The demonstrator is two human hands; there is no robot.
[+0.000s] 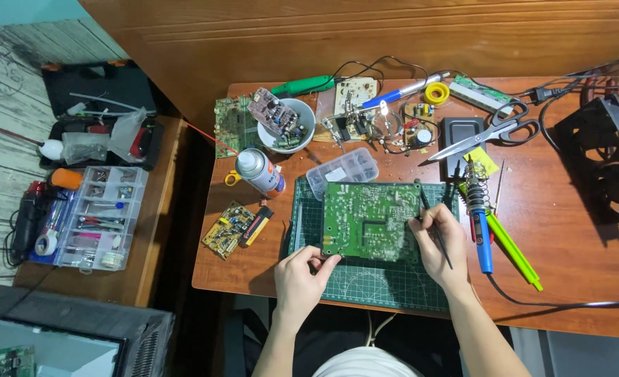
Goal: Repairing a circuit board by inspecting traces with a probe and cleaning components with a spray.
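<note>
Head view, looking down on my work counter (568,209). Entry by item.

Item 1: green circuit board (371,222), solder side up, lying flat on the green cutting mat (386,283) at the counter's front edge.

Item 2: my left hand (302,276), fingers closed on the board's near left corner, thumb on top, steadying it.

Item 3: my right hand (439,244), clamped pen-fashion on a thin dark tool (435,227), its tip resting at the board's right edge. Whether it is a probe, tweezers or a pick I cannot tell.

Item 4: soldering iron with blue grip (483,241), parked just right of my right hand beside a coiled stand (474,185); green-handled tools (515,251) lie alongside it.

Item 5: clear parts box (343,171), touching the mat's far edge; spray can (259,172) on its side to the left; white bowl (286,126) holding a small board; scissors (488,136) and a yellow solder reel (436,93) farther back.

Item 6: small yellow board (228,229), left of the mat, apart from it.

Step in hand, as I judge it: inspecting or picking at a joint on the board's right margin while holding the board still. The next move calls for a steady left grip so the board does not slide, and a light, exact tip placement; the iron sits within reach of my right hand should heat be needed.
</note>
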